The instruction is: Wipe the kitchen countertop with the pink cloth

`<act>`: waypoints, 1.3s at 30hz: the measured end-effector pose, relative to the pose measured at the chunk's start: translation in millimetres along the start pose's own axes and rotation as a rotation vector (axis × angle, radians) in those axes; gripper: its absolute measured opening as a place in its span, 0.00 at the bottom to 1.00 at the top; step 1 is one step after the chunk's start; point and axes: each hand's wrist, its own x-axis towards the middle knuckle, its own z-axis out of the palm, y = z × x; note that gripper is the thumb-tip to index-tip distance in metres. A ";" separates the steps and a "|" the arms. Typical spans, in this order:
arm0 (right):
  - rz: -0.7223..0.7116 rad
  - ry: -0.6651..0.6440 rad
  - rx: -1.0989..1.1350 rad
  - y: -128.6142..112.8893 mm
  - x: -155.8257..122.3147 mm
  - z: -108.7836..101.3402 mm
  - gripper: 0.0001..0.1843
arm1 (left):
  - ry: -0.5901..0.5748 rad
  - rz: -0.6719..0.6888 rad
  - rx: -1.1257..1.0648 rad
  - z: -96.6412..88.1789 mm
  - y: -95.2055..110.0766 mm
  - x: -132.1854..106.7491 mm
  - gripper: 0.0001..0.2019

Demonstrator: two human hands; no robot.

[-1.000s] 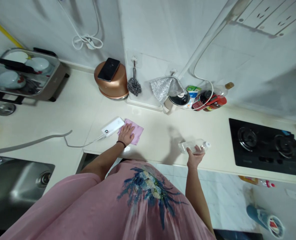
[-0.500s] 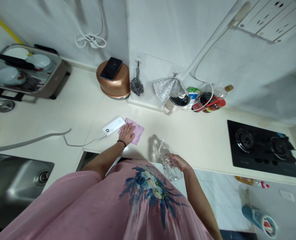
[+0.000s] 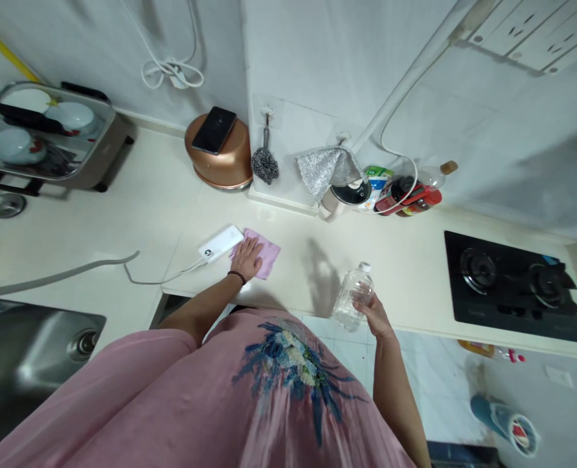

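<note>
My left hand (image 3: pixel 247 259) lies flat with its fingers stretched over a pink cloth (image 3: pixel 268 258) on the counter. Beside those fingertips, touching or nearly touching the cloth, is a white power bank (image 3: pixel 221 243) with a pale cable running left from it. A clear plastic bottle (image 3: pixel 351 298) with a white cap is in my right hand (image 3: pixel 373 314), whose fingers wrap round its side. The bottle is tilted, cap away from me, over the counter's front edge. Its shadow falls on the counter to the left.
A copper-coloured pot (image 3: pixel 225 156) with a black phone (image 3: pixel 214 130) on it stands against the wall. At left are an electric pan (image 3: pixel 98 153) holding bowls and a steel sink (image 3: pixel 35 370). A black gas stove (image 3: pixel 507 286) is at right, with sauce bottles (image 3: pixel 415 201) behind the counter's middle.
My right hand has carried the bottle to the right and a little up, turning it so its cap now leans right. My left hand stays on the pink cloth.
</note>
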 end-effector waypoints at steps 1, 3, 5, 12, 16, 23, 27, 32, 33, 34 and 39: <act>-0.039 0.053 0.004 2.3 1.1 -0.3 0.47 | -0.002 0.000 0.003 -0.1 -0.1 0.0 0.30; -0.114 0.192 0.020 8.4 3.9 1.0 0.51 | -0.010 -0.003 0.008 -0.8 -0.1 0.0 0.30; -0.198 0.353 0.072 15.5 8.6 2.7 0.52 | -0.021 -0.007 0.013 -2.1 0.2 0.2 0.30; -0.373 0.725 0.101 37.6 38.1 -6.5 0.57 | -0.046 0.002 0.012 -5.5 3.0 1.8 0.32; -0.332 0.779 0.055 51.1 43.7 -12.1 0.61 | -0.055 0.011 0.024 -5.2 0.3 1.7 0.34; -0.125 0.772 -0.192 91.7 13.1 8.3 0.63 | -0.055 -0.047 0.075 18.1 21.7 8.8 0.43; -0.071 0.644 -0.469 124.2 -19.0 37.4 0.54 | -0.190 0.145 0.064 56.0 89.7 4.2 0.46; -0.099 0.388 -0.653 136.5 -27.6 50.0 0.42 | -0.457 0.693 0.005 104.0 190.5 1.0 0.48; -0.101 0.364 -0.666 135.4 -25.7 48.3 0.41 | -0.492 0.780 -0.012 111.7 206.3 5.8 0.48; -0.098 0.344 -0.675 134.0 -23.5 46.0 0.40 | -0.516 0.839 -0.024 118.4 219.8 13.1 0.48; -0.030 0.305 -0.709 132.2 -17.9 42.1 0.43 | -0.485 0.781 -0.017 131.0 246.6 75.7 0.42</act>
